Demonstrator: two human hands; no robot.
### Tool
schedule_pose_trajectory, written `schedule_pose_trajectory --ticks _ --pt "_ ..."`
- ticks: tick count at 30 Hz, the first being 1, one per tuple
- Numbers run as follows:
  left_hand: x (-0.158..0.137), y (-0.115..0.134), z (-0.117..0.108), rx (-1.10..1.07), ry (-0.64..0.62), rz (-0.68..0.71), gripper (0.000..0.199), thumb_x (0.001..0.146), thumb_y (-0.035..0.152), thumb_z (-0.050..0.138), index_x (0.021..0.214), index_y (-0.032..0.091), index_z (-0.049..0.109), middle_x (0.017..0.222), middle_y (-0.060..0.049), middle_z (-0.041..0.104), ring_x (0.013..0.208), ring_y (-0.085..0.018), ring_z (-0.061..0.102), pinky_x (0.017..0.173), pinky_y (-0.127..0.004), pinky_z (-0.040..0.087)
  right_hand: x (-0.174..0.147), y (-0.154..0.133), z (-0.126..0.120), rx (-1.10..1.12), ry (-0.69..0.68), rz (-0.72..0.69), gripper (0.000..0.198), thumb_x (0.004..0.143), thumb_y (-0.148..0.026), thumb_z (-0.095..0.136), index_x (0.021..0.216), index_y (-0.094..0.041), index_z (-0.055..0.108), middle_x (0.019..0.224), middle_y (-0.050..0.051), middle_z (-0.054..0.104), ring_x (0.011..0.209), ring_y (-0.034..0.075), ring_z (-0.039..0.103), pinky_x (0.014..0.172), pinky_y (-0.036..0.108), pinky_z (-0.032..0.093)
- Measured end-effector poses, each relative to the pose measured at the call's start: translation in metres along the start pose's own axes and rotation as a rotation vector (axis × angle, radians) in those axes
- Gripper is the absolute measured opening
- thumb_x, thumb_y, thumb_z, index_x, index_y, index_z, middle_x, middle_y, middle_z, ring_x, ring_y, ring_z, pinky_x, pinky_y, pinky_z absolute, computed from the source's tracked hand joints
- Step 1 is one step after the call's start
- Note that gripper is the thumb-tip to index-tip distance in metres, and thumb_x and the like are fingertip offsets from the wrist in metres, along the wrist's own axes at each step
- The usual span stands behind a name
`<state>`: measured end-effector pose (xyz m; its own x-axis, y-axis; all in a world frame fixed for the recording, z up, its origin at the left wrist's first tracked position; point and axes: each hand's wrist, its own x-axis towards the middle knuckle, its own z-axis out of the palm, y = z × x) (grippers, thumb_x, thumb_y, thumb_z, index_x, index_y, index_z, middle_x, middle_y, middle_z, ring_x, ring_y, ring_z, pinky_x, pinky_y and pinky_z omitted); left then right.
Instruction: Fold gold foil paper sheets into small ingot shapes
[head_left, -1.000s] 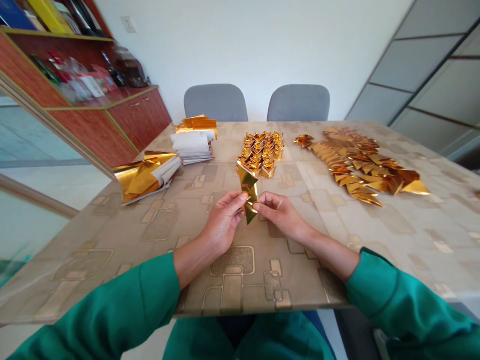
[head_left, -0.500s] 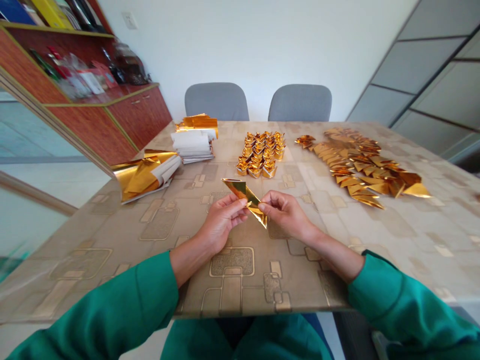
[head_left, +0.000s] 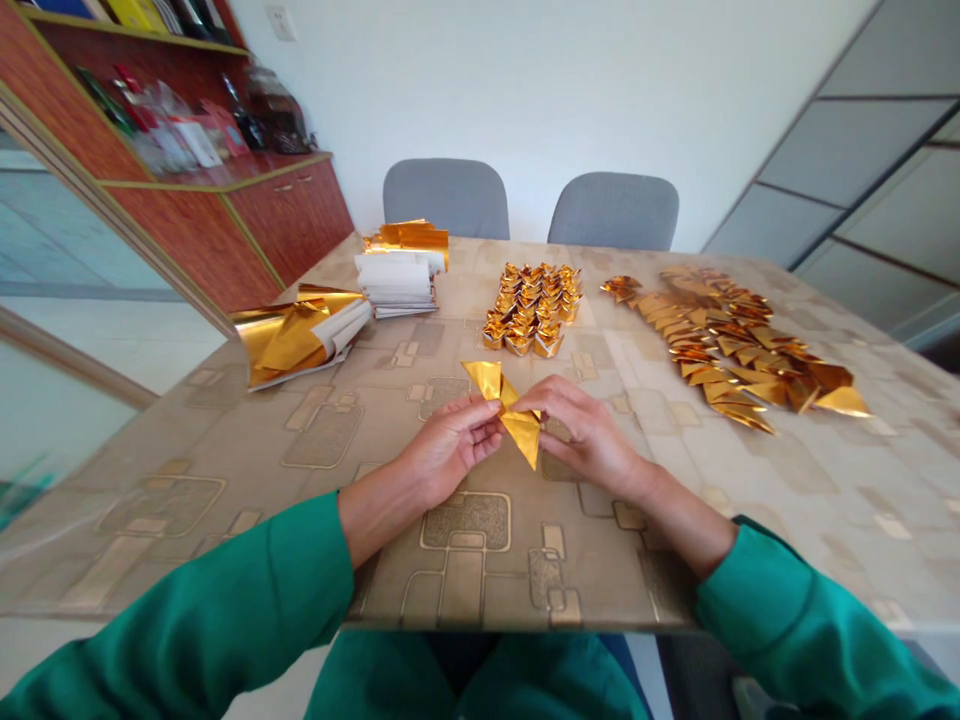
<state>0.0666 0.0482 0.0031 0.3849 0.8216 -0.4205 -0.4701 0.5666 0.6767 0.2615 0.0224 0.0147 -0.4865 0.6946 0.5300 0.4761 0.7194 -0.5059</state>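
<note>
A folded piece of gold foil paper (head_left: 520, 432) with pointed ends is held above the table, in front of me. My left hand (head_left: 461, 450) pinches its middle from the left, thumb on top. From the right, my right hand (head_left: 592, 435) touches the paper with its fingertips near the middle, the thumb lower and apart from the fingers. Beyond them stand rows of finished gold foil ingot shapes (head_left: 531, 310). To the right lies a spread of flat folded gold pieces (head_left: 720, 345).
Gold foil sheets (head_left: 289, 340) lie at the left, beside a stack of white-backed sheets (head_left: 397, 285). The patterned tablecloth (head_left: 322, 435) covers the table. Two grey chairs (head_left: 446, 198) stand at the far edge, with a red-brown cabinet (head_left: 285, 215) at the back left.
The gold paper has turned, and its face now shows brighter and flatter. My right hand has gone from a pinch to spread fingers. The camera view has shifted slightly.
</note>
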Motion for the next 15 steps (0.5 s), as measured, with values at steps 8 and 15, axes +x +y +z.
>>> schedule_pose_trajectory --ticks 8,15 --pt "-0.005 -0.001 0.002 0.070 -0.011 -0.033 0.006 0.078 0.009 0.070 0.080 0.014 0.067 0.077 -0.003 0.072 0.065 -0.009 0.068 0.065 -0.020 0.056 -0.001 0.002 -0.009 -0.182 -0.020 -0.120 0.015 0.092 -0.031 0.062 0.104 -0.027 0.071 0.095 0.005 0.060 0.090 0.019 0.056 0.079 0.036 0.047" --pt "-0.007 0.001 0.001 0.136 -0.037 -0.014 0.012 0.074 0.010 0.077 0.075 0.013 0.065 0.075 -0.002 0.071 0.064 -0.008 0.067 0.065 -0.020 0.056 0.002 0.001 -0.011 -0.088 -0.056 -0.107 0.014 0.092 -0.035 0.062 0.096 -0.029 0.074 0.090 0.004 0.065 0.085 0.019 0.056 0.079 0.036 0.044"
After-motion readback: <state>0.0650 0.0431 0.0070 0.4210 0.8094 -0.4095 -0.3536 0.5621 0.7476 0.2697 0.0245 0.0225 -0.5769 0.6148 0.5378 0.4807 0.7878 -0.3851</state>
